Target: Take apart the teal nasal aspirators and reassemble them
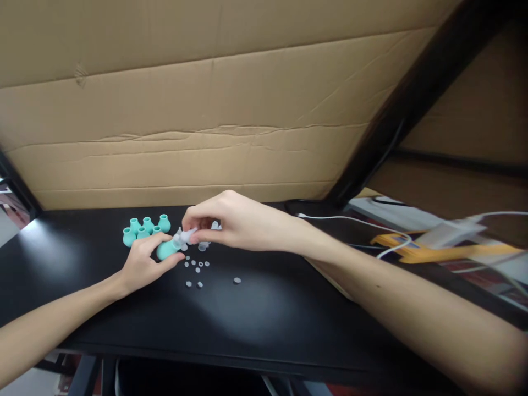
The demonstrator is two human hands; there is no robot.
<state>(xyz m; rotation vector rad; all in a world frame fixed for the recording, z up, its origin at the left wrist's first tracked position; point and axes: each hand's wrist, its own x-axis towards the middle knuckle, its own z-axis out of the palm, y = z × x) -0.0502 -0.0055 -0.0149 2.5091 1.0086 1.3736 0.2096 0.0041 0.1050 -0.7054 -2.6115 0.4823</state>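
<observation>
My left hand is closed around a teal rubber bulb, tilted with its neck toward the right. At that neck, my right hand pinches a whitish translucent plastic piece. The two parts meet or overlap; how far one sits inside the other I cannot tell. Behind my left hand stand several more teal bulbs with their mouths up. Small clear discs lie scattered in front of my hands. More clear plastic fittings are partly hidden beneath my right hand.
The black tabletop carries everything. A cardboard panel rises along its back edge. To the right, a white cable runs toward a yellow object and a dark frame post. One small white piece lies apart.
</observation>
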